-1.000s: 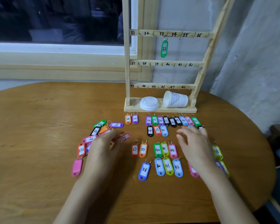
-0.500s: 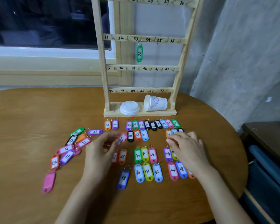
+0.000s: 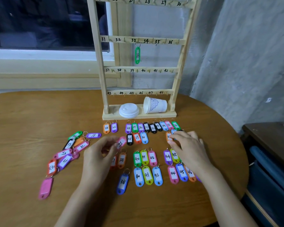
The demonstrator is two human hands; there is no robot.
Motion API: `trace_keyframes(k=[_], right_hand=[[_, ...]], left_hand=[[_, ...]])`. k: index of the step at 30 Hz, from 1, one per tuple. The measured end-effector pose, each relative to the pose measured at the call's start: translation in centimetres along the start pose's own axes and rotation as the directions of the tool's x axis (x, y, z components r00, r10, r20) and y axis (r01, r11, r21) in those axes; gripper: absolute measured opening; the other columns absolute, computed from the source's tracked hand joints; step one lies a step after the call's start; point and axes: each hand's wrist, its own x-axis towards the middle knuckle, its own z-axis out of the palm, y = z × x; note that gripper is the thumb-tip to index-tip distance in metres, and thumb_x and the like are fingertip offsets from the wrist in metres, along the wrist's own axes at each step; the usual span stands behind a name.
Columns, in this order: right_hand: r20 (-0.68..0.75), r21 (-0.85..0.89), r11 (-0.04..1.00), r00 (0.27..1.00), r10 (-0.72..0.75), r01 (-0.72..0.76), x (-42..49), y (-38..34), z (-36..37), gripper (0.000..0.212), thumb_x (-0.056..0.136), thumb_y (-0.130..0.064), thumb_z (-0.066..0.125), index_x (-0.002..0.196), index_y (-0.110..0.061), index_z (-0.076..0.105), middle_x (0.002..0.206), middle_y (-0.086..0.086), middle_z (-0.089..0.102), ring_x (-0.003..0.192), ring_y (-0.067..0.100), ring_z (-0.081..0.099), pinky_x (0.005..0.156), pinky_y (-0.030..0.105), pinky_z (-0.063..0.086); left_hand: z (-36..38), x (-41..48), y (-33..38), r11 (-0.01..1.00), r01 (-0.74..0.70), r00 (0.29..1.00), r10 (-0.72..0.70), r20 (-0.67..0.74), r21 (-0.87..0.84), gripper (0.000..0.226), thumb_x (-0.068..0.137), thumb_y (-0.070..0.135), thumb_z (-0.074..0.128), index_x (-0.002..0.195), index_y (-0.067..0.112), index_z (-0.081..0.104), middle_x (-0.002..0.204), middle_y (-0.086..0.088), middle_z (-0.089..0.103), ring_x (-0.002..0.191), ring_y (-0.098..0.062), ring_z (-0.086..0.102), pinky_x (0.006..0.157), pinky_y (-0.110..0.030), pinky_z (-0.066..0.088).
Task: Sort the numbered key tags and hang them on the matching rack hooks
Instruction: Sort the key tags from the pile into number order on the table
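Only green tag 33 (image 3: 137, 55) hangs on the rack (image 3: 177, 71); every other hook in view is bare. Most tags lie in numbered rows (image 3: 147, 175) on the table (image 3: 23, 128), with a loose pile (image 3: 65, 158) at the left unsorted. The left hand (image 3: 97, 159) pinches pink tag 27 (image 3: 121, 142) by the rows; the right hand (image 3: 188, 148) lies flat, fingers nearly straight, touching an orange tag (image 3: 168, 136). Hanging seems barely begun

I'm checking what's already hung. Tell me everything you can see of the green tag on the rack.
The green key tag is plastic-looking, with a white insert handwritten 33. It hangs upright by a metal ring from the hook under the 33 label on the wooden rack, alone on that rail; nothing else touches it.
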Motion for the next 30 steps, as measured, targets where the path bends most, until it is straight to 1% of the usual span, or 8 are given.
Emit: trace_keyframes(k=[2, 5, 11, 14, 18, 23, 26, 30], right_hand=[[-0.082, 0.107, 0.994, 0.996, -0.025, 0.033, -0.3, -0.8, 0.0, 0.029, 0.095, -0.044, 0.046, 0.119, -0.034, 0.06, 0.128, -0.019, 0.054, 0.116, 0.011, 0.038, 0.094, 0.036, 0.038], [-0.168, 0.312, 0.943, 0.984, -0.063, 0.114, -0.9, -2.9, 0.2, 0.019, 0.092, -0.033, 0.056, 0.107, -0.029, 0.067, 0.109, -0.017, 0.064, 0.104, 0.011, 0.046, 0.086, 0.029, 0.043], [-0.077, 0.65, 0.755, 0.996, -0.044, 0.084, -2.3, -7.9, 1.3, 0.01, 0.087, -0.025, 0.065, 0.094, -0.027, 0.072, 0.08, -0.017, 0.067, 0.077, -0.002, 0.057, 0.066, 0.014, 0.045], [-0.033, 0.748, 0.662, 0.998, -0.044, 0.054, -2.9, -9.9, 1.7, 0.01, 0.085, -0.028, 0.067, 0.094, -0.027, 0.072, 0.085, -0.015, 0.071, 0.082, -0.005, 0.063, 0.073, 0.019, 0.051], [-0.047, 0.779, 0.626, 0.999, -0.013, 0.045, -3.5, -11.6, 2.2, 0.017, 0.084, -0.023, 0.07, 0.1, -0.018, 0.072, 0.09, -0.01, 0.072, 0.085, -0.002, 0.065, 0.075, 0.019, 0.053], [-0.08, 0.834, 0.548, 0.997, 0.007, 0.063, -4.3, -12.9, 2.2, 0.013, 0.084, -0.014, 0.069, 0.097, -0.015, 0.071, 0.084, -0.007, 0.07, 0.078, -0.005, 0.063, 0.063, 0.007, 0.046], [-0.085, 0.866, 0.497, 0.996, 0.039, 0.054, -4.5, -13.1, 2.2, 0.014, 0.085, -0.009, 0.067, 0.096, -0.017, 0.07, 0.08, -0.011, 0.068, 0.074, -0.009, 0.061, 0.061, 0.004, 0.043], [-0.053, 0.86, 0.509, 0.998, 0.031, 0.03, -4.5, -13.1, 2.5, 0.017, 0.085, -0.009, 0.066, 0.101, -0.015, 0.07, 0.083, -0.013, 0.067, 0.076, -0.01, 0.061, 0.063, 0.004, 0.043]], left_hand=[[0.0, 0.0, 0.4, 0.999, 0.022, 1.0, -0.021, 0.014, -0.032, 0.024, 0.088, 0.011, 0.062, 0.096, 0.033, 0.065, 0.085, 0.017, 0.069, 0.083, 0.005, 0.064, 0.07, -0.011, 0.051], [0.0, -0.1, 1.0, 0.973, 0.116, 0.993, -0.108, 0.053, -0.199, 0.026, 0.086, 0.004, 0.063, 0.095, 0.028, 0.067, 0.081, 0.007, 0.072, 0.079, -0.002, 0.068, 0.069, -0.014, 0.053], [-0.1, -1.0, 1.9, 0.907, 0.238, 0.971, -0.226, 0.077, -0.347, 0.025, 0.081, -0.003, 0.067, 0.091, 0.021, 0.068, 0.081, -0.003, 0.07, 0.071, -0.006, 0.069, 0.063, -0.02, 0.054], [-0.7, -1.6, 1.9, 0.879, 0.269, 0.963, -0.251, 0.097, -0.393, 0.022, 0.081, -0.004, 0.066, 0.086, 0.017, 0.068, 0.077, -0.003, 0.07, 0.071, -0.011, 0.069, 0.065, -0.024, 0.054], [-1.7, -2.1, 1.9, 0.891, 0.267, 0.963, -0.235, 0.129, -0.368, 0.012, 0.082, -0.002, 0.066, 0.086, 0.009, 0.068, 0.077, -0.006, 0.073, 0.071, -0.012, 0.068, 0.066, -0.023, 0.054], [-2.9, -2.5, 2.2, 0.918, 0.243, 0.969, -0.214, 0.127, -0.312, 0.01, 0.082, 0.001, 0.067, 0.087, 0.009, 0.07, 0.078, 0.0, 0.074, 0.071, -0.007, 0.068, 0.066, -0.021, 0.054], [-3.7, -2.2, 1.1, 0.947, 0.217, 0.976, -0.207, 0.065, -0.236, 0.013, 0.083, 0.002, 0.068, 0.085, 0.014, 0.071, 0.079, -0.003, 0.073, 0.072, -0.007, 0.066, 0.067, -0.021, 0.053], [-6.1, -1.5, -1.0, 0.981, 0.185, 0.981, -0.187, -0.041, -0.055, 0.011, 0.082, 0.004, 0.069, 0.085, 0.014, 0.071, 0.081, 0.004, 0.072, 0.074, -0.003, 0.067, 0.071, -0.018, 0.053]])
